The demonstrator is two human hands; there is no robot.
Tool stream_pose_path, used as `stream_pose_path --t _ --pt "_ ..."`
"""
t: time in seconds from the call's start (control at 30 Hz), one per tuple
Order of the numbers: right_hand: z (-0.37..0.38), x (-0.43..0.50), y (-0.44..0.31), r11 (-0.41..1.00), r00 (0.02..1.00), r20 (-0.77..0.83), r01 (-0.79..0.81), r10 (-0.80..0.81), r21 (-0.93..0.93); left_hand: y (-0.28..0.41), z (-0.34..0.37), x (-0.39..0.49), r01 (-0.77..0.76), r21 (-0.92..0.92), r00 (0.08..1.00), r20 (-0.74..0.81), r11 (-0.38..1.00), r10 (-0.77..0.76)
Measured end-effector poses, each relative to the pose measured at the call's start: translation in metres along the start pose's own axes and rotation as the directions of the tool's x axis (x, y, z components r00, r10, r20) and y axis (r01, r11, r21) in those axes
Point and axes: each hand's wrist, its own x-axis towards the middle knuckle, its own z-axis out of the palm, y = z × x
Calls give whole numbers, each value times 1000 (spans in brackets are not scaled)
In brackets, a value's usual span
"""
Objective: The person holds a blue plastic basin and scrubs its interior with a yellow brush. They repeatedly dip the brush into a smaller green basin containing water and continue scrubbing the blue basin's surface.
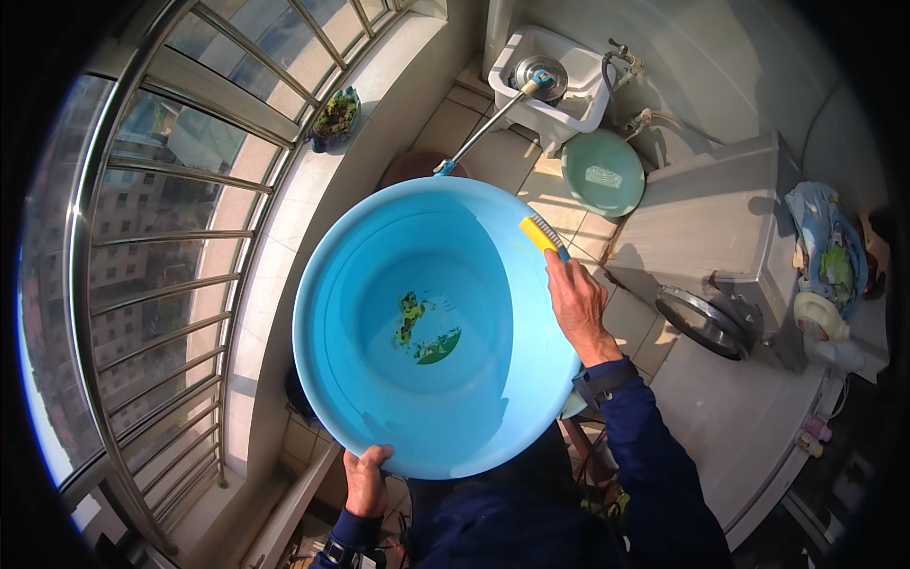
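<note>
A large light-blue plastic basin [441, 227] fills the middle of the view, its open side facing up at me. My left hand [367, 476] grips its near-left rim, thumb over the edge and fingers hidden underneath. In my right hand [579, 302] is a yellow-and-blue scrubbing brush [542, 233] with pale bristles, held against or just over the right rim; contact is hard to tell. Green and yellowish patches [425, 331] show on the basin's bottom, perhaps a worn printed picture. Shadow covers much of the inside, while the right side is sunlit.
Beyond the basin, a mop [490, 128] leans into a white mop tub [522, 46] below a tap [620, 51]. A green basin [604, 174] stands beside a grey cabinet-like appliance [700, 206]. Metal railings [170, 235] and a potted plant [335, 117] line the left.
</note>
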Motion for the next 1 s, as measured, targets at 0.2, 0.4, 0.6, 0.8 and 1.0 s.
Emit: stream_pose_path --t 0.2,0.4,0.6,0.8,1.0 --pt "-15 -42 29 671 733 150 -672 664 313 12 -4 5 16 -41 998 59 999 -14" --pt "8 -65 30 182 591 645 -789 485 586 24 -23 27 14 83 998 57 996 -19" --pt "13 -66 2 -129 595 739 -745 316 655 43 -33 35 -376 358 926 121 854 357" --pt "8 -89 -33 -228 556 762 -736 333 637 4 13 20 8 -197 1000 14 980 -6" --pt "3 -99 -6 218 589 565 -779 578 588 -22 21 32 43 -139 998 -40 989 -49"
